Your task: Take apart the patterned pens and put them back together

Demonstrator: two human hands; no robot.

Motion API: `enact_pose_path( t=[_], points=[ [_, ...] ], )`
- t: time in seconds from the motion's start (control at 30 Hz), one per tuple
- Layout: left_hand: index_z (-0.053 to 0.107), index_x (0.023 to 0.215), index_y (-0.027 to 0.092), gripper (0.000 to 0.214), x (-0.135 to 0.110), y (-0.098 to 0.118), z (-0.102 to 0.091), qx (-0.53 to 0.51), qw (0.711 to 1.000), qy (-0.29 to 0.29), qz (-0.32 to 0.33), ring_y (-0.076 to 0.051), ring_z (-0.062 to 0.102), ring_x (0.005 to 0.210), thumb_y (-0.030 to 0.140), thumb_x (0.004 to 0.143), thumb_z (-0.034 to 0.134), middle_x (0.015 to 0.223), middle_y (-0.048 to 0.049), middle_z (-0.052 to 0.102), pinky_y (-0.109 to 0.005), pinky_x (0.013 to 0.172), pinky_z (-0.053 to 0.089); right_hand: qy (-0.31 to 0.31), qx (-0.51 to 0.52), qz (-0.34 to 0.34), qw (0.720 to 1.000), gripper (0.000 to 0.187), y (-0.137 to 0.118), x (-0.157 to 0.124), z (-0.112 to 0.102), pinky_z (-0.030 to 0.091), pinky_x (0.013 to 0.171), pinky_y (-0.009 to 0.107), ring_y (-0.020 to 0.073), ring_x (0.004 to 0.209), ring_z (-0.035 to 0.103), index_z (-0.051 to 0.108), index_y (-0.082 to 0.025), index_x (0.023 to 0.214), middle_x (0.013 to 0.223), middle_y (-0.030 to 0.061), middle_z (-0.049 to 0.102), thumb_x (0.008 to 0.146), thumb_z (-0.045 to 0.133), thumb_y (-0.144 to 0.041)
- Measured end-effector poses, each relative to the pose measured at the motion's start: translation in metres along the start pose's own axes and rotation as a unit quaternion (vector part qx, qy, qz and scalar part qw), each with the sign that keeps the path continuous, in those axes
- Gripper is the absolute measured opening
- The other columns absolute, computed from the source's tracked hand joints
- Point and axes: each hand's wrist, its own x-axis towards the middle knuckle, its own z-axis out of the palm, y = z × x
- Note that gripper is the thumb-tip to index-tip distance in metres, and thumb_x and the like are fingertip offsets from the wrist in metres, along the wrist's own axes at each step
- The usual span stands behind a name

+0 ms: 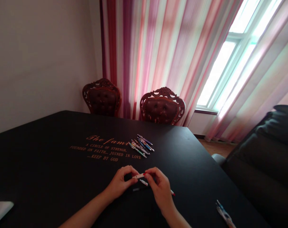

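Both my hands meet over the near middle of a black table (51, 164). My left hand (121, 182) pinches one end of a small white pen part (139, 175). My right hand (159, 188) is closed too, holding a pen (172, 192) whose red-tipped end sticks out to the right, and its fingertips touch the white part. A second thin white piece (144, 182) shows between the hands. A dark pen part (137, 189) lies on the table under them.
A pile of several patterned pens (141, 145) lies further back, beside orange lettering (103, 148) on the table. More pens (224, 214) lie near the right front edge. Two carved red chairs (161, 107) stand behind, a dark sofa (264, 164) at right, white paper (0, 210) at left.
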Motion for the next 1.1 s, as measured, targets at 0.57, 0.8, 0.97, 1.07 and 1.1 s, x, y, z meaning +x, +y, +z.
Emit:
enact_pose_path(
  t=[0.57, 0.8, 0.97, 1.07, 1.1],
  points=[
    [0.071, 0.084, 0.019, 0.018, -0.001, -0.004, -0.002, -0.053, 0.998, 0.026, -0.024, -0.022, 0.059, 0.084, 0.035, 0.078, 0.07, 0.083, -0.0036, 0.069, -0.029, 0.077, 0.042, 0.004, -0.091, -0.086, 0.992, 0.016, -0.003, 0.001, -0.009, 0.047, 0.068, 0.028, 0.018, 0.075, 0.06, 0.068, -0.021, 0.096, 0.081, 0.0026, 0.064, 0.088, 0.056, -0.027],
    [0.071, 0.088, 0.02, 0.02, 0.001, -0.011, -0.004, -0.063, 0.991, 0.099, -0.063, -0.019, 0.055, 0.075, 0.037, 0.079, 0.068, 0.081, -0.0013, 0.067, -0.027, 0.069, 0.038, 0.002, -0.328, -0.138, 0.934, 0.009, 0.004, -0.005, -0.022, 0.039, 0.08, 0.037, 0.0234, 0.089, 0.054, 0.069, -0.026, 0.08, 0.086, 0.003, 0.064, 0.083, 0.063, -0.021],
    [0.071, 0.093, 0.021, 0.021, 0.002, -0.02, -0.004, -0.051, 0.995, 0.076, -0.049, -0.02, 0.055, 0.08, 0.038, 0.082, 0.065, 0.085, -0.0018, 0.068, -0.029, 0.073, 0.037, -0.014, -0.372, -0.103, 0.922, 0.009, 0.012, -0.013, -0.006, 0.034, 0.078, 0.038, 0.025, 0.092, 0.052, 0.07, -0.029, 0.079, 0.09, 0.0028, 0.064, 0.078, 0.07, -0.02],
    [0.071, 0.094, 0.021, 0.022, 0.004, -0.023, -0.004, -0.05, 0.995, 0.077, -0.045, -0.021, 0.057, 0.082, 0.038, 0.083, 0.064, 0.086, -0.0023, 0.068, -0.029, 0.074, 0.037, -0.014, -0.372, -0.088, 0.924, 0.011, 0.009, -0.013, 0.002, 0.033, 0.08, 0.039, 0.0247, 0.092, 0.051, 0.07, -0.029, 0.079, 0.09, 0.0028, 0.064, 0.08, 0.069, -0.018],
    [0.071, 0.093, 0.021, 0.021, 0.004, -0.023, -0.004, -0.051, 0.995, 0.076, -0.044, -0.021, 0.057, 0.082, 0.038, 0.083, 0.064, 0.087, -0.0024, 0.068, -0.029, 0.074, 0.037, -0.012, -0.37, -0.084, 0.925, 0.011, 0.008, -0.012, 0.004, 0.032, 0.081, 0.039, 0.0245, 0.092, 0.051, 0.07, -0.028, 0.078, 0.09, 0.0027, 0.064, 0.08, 0.069, -0.018]
  ],
)
